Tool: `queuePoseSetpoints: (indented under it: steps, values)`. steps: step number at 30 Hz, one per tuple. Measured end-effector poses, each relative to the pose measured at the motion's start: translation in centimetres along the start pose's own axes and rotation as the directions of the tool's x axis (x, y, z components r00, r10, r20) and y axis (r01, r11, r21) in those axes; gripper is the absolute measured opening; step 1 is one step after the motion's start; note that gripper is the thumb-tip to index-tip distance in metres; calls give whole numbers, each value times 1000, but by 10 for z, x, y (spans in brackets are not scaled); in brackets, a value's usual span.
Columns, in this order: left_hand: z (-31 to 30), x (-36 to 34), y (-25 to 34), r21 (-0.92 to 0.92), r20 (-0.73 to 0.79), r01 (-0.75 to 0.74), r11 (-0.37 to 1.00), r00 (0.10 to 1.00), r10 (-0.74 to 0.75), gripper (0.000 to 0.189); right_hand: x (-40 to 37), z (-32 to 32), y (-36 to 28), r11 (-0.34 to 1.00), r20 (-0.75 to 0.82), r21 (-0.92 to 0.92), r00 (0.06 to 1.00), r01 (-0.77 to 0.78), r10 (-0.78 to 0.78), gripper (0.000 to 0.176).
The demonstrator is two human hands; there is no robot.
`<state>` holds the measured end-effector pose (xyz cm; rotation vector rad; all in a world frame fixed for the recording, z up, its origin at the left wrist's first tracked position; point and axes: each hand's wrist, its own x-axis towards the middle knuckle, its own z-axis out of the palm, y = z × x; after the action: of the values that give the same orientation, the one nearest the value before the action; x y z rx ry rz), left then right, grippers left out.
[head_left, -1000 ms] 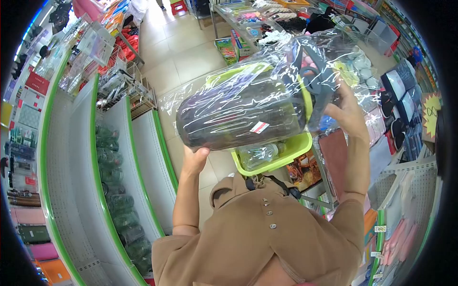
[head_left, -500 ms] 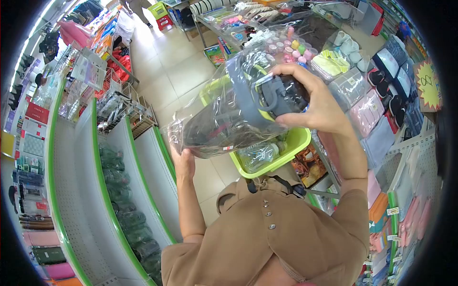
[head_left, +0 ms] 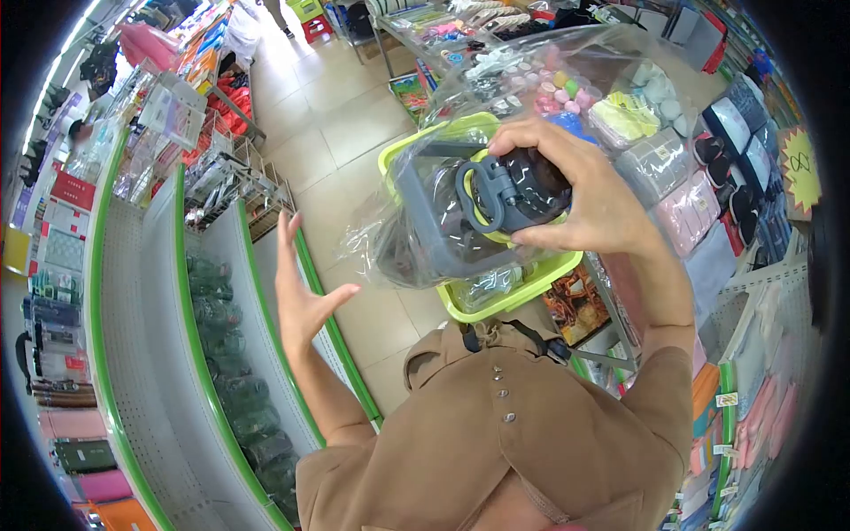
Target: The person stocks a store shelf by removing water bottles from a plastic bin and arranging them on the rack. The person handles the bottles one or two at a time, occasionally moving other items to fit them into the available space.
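Observation:
A large dark water bottle [head_left: 443, 212] with a grey handle and a yellow-green ring round its lid lies tilted inside a clear plastic bag [head_left: 531, 57]. My right hand [head_left: 598, 190] grips its dark lid end through or at the bag, thumb below and fingers above. The bottle's far end points toward the lower left. My left hand [head_left: 305, 296] is off to the left, empty, with thumb and fingers spread apart. Beneath the bottle stands a lime-green basket [head_left: 509, 305] holding clear-wrapped items [head_left: 491, 283], partly hidden by the bottle.
On my left, a green-edged shelf [head_left: 208, 398] carries several wrapped clear bottles. Wire baskets [head_left: 257, 199] stand farther up. At the right, a display table bears wrapped towels [head_left: 682, 212], socks [head_left: 624, 119] and dark shoes [head_left: 739, 208]. A tiled aisle [head_left: 305, 168] runs ahead.
My left hand has let go of the bottle's lower end and moved left, opening. The bottle now points more toward me, and the bag's loose part has spread out to the upper right.

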<state>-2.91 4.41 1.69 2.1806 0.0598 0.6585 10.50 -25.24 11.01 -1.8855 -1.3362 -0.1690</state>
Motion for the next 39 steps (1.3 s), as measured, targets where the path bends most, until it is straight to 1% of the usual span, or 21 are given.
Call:
queuePoseSetpoints:
  steps: [1, 3, 4, 6, 7, 8, 9, 13, 15, 16, 18, 21, 22, 24, 25, 29, 31, 35, 37, 38, 39]
  values:
    - [8, 5, 3, 5, -10, 9, 1000, 1000, -9, 118, 2, 1, -1, 1000, 21, -12, 1000, 7, -7, 60]
    - [27, 16, 11, -166, 199, -171, 971, 959, 203, 136, 7, 3, -4, 1000, 48, -20, 999, 23, -22, 60]
    - [37, 20, 13, -163, 192, -168, 972, 961, 198, 136, 9, 5, -6, 999, 78, -9, 996, 42, -41, 60]
    - [57, 24, 13, -282, 322, -189, 941, 905, 278, 141, 13, 8, -9, 998, 109, 0, 992, 63, -62, 60]
    - [63, 22, 13, -281, 322, -189, 941, 905, 278, 141, 14, 10, -10, 997, 143, 38, 987, 61, -66, 60]
    - [68, 21, 13, -360, 387, -124, 925, 882, 269, 141, 15, 11, -11, 996, 176, 74, 982, 57, -69, 60]
    - [73, 19, 12, -431, 452, -52, 901, 851, 266, 141, 15, 11, -11, 996, 201, 49, 976, 76, -84, 61]
    - [91, 14, 13, -466, 471, -22, 884, 840, 270, 140, 16, 13, -13, 993, 226, -1, 967, 120, -117, 58]
    - [113, 34, 14, -491, 475, -6, 871, 836, 274, 140, 15, 16, -7, 989, 275, -31, 953, 142, -128, 54]
    - [114, 28, 14, -503, 476, 2, 864, 835, 275, 139, 17, 15, -7, 989, 275, -32, 953, 141, -127, 54]
    - [113, 20, 10, -526, 477, 20, 850, 835, 275, 139, 20, 13, -10, 978, 286, -18, 938, 210, -196, 52]
    - [120, 17, 7, -557, 480, 51, 829, 834, 272, 138, 25, 7, -9, 979, 367, 39, 909, 200, -200, 51]
    - [119, 13, 6, -567, 482, 59, 822, 833, 272, 138, 27, 3, -10, 979, 366, 39, 909, 199, -200, 51]
    - [125, 12, 5, -587, 484, 73, 806, 830, 277, 138, 32, -6, -11, 990, 443, 20, 887, 140, -134, 48]
    - [125, 8, 4, -598, 485, 81, 798, 829, 279, 138, 33, -6, -6, 960, 345, 53, 897, 276, -277, 45]
    - [129, 0, 0, -636, 488, 116, 763, 826, 282, 137, 34, -11, -5, 972, 420, 72, 877, 224, -233, 43]
    - [133, -9, -1, -654, 490, 135, 744, 826, 280, 136, 34, -10, -6, 990, 490, 40, 861, 136, -138, 43]
    - [134, -18, -8, -686, 500, 179, 705, 820, 279, 136, 30, -3, 1, 989, 464, 53, 874, 136, -144, 40]
    - [135, -21, -12, -701, 509, 204, 683, 814, 279, 135, 28, 0, 3, 964, 339, 25, 905, 265, -258, 32]
    - [136, -23, -15, -700, 514, 209, 683, 812, 278, 135, 27, 1, 1, 965, 337, 26, 907, 259, -253, 32]
    - [137, -23, -21, -685, 550, 282, 672, 805, 222, 132, 26, 1, -2, 971, 231, -12, 945, 239, -230, 28]
